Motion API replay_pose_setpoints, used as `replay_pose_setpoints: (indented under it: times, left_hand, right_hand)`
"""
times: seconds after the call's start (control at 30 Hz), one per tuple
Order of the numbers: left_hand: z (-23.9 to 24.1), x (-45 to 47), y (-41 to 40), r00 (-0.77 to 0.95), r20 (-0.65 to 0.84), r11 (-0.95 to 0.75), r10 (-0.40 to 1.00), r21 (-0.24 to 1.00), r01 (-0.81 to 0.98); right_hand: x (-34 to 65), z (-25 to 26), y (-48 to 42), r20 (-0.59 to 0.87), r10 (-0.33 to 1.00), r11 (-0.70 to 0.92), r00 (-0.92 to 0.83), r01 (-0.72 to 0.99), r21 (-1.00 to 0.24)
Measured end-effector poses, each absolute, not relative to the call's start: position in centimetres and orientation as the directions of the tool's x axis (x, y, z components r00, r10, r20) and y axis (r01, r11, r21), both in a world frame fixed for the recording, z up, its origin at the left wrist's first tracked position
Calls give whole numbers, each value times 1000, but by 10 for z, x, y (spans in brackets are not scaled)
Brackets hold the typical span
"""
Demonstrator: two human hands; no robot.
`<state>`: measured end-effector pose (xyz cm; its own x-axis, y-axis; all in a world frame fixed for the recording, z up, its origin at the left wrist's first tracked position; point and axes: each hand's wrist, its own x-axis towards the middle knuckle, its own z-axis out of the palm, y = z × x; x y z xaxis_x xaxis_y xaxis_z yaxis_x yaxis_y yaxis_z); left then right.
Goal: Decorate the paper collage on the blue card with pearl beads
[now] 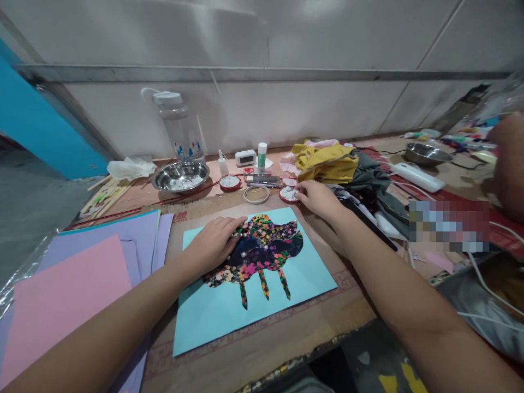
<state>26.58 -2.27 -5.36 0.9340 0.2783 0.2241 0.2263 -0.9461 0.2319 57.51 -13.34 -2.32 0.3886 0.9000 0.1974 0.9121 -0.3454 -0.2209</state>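
Observation:
My left hand [215,243] lies flat, fingers stretched out, on the left part of a floral fabric collage [262,251]. The collage is a cloud-like patterned shape with three strips below it, on a light blue sheet [204,333]. Several white beads [244,255] dot its dark middle. Reaching farther forward, my right hand [317,199] has its fingertips pinched at the edge of a small red lid [288,194] full of small whitish pieces. What sits between those fingertips, if anything, is too small to make out.
Left of the sheet lies a stack of coloured paper [73,267]. Along the back stand a steel bowl [180,177], a water bottle [180,128], a glue bottle [222,164], a second red lid [230,183] and a glue stick [262,155]. Yellow cloth [327,161] lies right; another person's arm [507,169] is far right.

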Motion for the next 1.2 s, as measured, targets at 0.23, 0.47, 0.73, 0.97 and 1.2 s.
replay_pose_setpoints:
  times: [0.23,0.47,0.73,0.97,1.2]
  left_hand:
    - [-56,265,-19,936,230,-948,266,240,211]
    - [-55,266,-19,936,224,-938,272,279,206]
    - [-56,265,-19,935,250,-943,250,283,176]
    - [-56,265,-19,933,238,-937,269,287,198]
    - [-58,265,-17,936,245,-943,253,277,182]
  right_hand:
    - [577,-38,-131,155,939,-275,308,941,-199]
    - [557,-23,-128,221,936,-230,275,951,-208]
    - [508,-2,-145,48,997,-50,58,988,-148]
    - [520,-4,-143,-70,992,-113,105,987,-115]
    - [529,-1,-141,-24,994,-113,110,983,-143]
